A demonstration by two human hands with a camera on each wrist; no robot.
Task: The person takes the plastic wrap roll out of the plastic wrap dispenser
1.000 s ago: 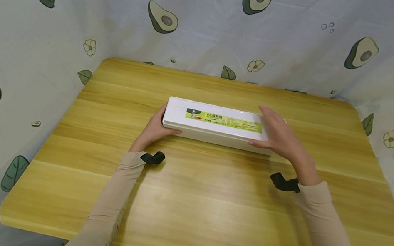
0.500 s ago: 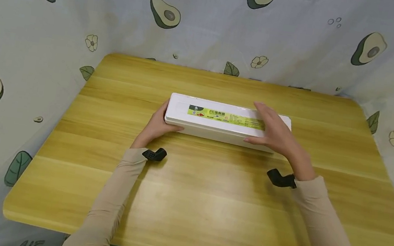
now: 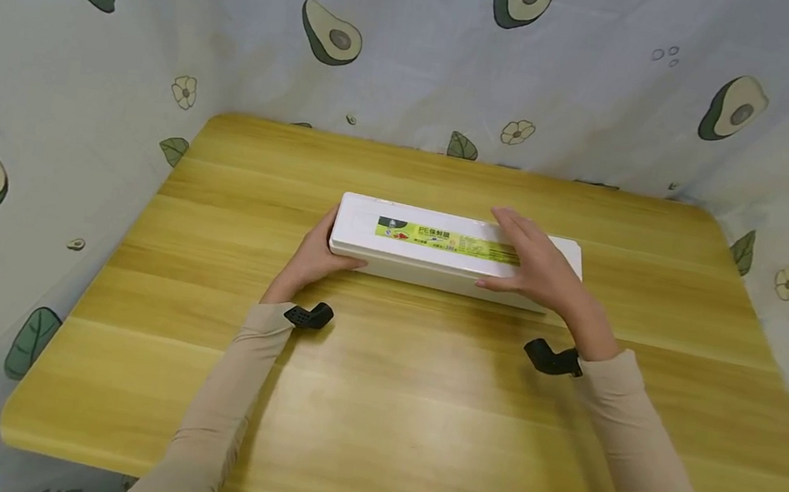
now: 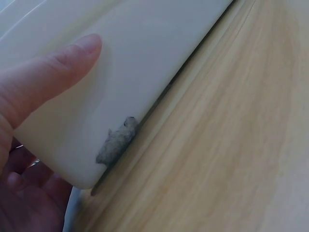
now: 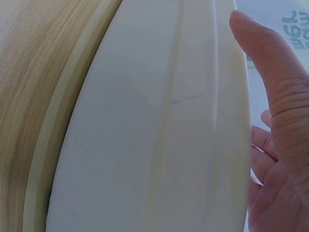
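A long white cling film box (image 3: 421,273) with a green and yellow label (image 3: 444,239) on its lid lies crosswise on the wooden table. My left hand (image 3: 313,256) grips its left end, thumb along the front wall; in the left wrist view the other fingers (image 4: 36,186) go round the end, partly hidden. Over the right part of the lid spreads my right hand (image 3: 543,267), covering the label's right end. Its thumb (image 5: 265,50) is at the lid's front edge, while the fingers reach to the far edge. A rough grey patch (image 4: 117,141) marks the box's lower front corner.
The wooden table (image 3: 379,412) has rounded corners. A white curtain (image 3: 421,56) printed with avocados, flowers and leaves hangs behind it and on both sides. Each wrist wears a black camera mount (image 3: 309,316), just in front of the box.
My right hand has slid left along the lid, baring more of the box's right end. My left hand keeps its grip on the left end, and the box stays about where it was.
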